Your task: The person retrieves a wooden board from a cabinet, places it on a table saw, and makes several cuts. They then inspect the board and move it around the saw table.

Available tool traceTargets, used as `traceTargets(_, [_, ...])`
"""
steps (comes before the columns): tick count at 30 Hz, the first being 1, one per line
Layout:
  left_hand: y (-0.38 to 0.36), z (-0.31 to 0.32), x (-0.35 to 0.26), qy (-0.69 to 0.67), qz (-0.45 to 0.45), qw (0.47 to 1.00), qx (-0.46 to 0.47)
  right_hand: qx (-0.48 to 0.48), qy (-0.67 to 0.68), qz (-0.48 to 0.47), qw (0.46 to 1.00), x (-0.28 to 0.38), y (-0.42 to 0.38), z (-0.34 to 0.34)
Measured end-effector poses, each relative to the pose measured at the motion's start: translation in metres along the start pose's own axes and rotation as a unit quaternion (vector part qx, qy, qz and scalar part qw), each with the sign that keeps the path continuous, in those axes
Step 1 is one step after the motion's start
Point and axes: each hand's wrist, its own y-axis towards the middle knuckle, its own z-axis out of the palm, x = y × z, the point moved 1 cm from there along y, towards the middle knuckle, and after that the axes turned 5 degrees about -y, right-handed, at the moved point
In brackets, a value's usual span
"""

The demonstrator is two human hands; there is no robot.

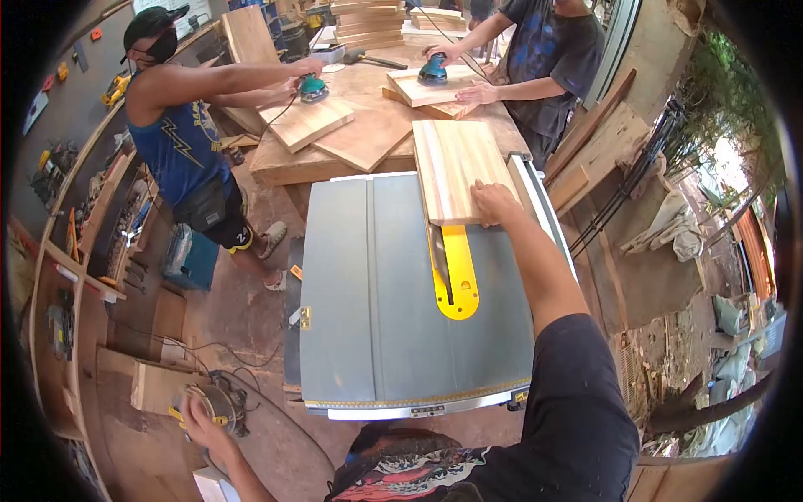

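Note:
A thick wooden board with pale and brown stripes lies on the far right part of the grey table saw, reaching over its far edge. My right hand grips the board's near right corner, fingers curled at its edge. Just before the board's near end, the saw blade shows in the slot of the yellow insert. My left hand hangs low at the left, away from the saw, its fingers loosely apart. In this view it overlaps a corded power tool near the floor.
Beyond the saw, two people press teal sanders on boards at a wooden workbench. A mallet and stacked boards are farther back. Shelves of tools line the left; a cable crosses the floor.

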Motion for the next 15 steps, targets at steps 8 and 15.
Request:
traceTargets(8, [0.062,0.408,-0.258,-0.286,0.022,0.789,0.543,-0.014,0.07,0.075,0.995,0.003,0.004,0.005])
traceTargets(15, [0.0,0.721,-0.269,-0.13,0.058,0.818,0.557,0.022,0.123,0.065,0.99,-0.005,0.006,-0.001])
